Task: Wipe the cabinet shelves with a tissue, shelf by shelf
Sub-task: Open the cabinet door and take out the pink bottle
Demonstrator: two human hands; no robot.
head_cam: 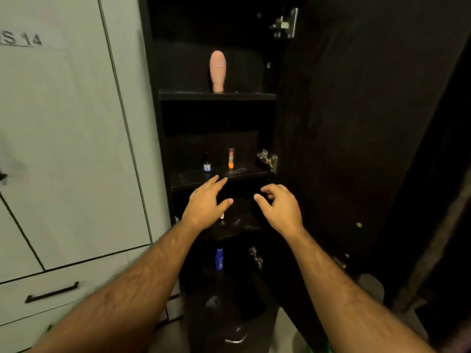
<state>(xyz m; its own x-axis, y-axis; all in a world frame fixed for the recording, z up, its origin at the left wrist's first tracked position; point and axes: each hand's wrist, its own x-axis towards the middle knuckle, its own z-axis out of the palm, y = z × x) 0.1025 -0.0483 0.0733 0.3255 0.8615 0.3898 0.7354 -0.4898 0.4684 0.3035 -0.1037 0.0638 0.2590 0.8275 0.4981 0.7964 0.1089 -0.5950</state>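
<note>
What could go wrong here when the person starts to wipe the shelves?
1. The orange tube and the small dark bottle stand upright near where the left hand reaches; a sweep may topple them.
2. The pink bottle stands close to its shelf's front edge and might fall.
3. Neither hand shows a tissue, right hand included.

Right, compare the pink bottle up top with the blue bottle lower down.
The pink bottle stands on the upper shelf in plain view; the blue bottle sits low in the dark cabinet, below both hands. The pink bottle looks larger and rests cap-down, widening upward. Both stand upright, untouched.
</note>
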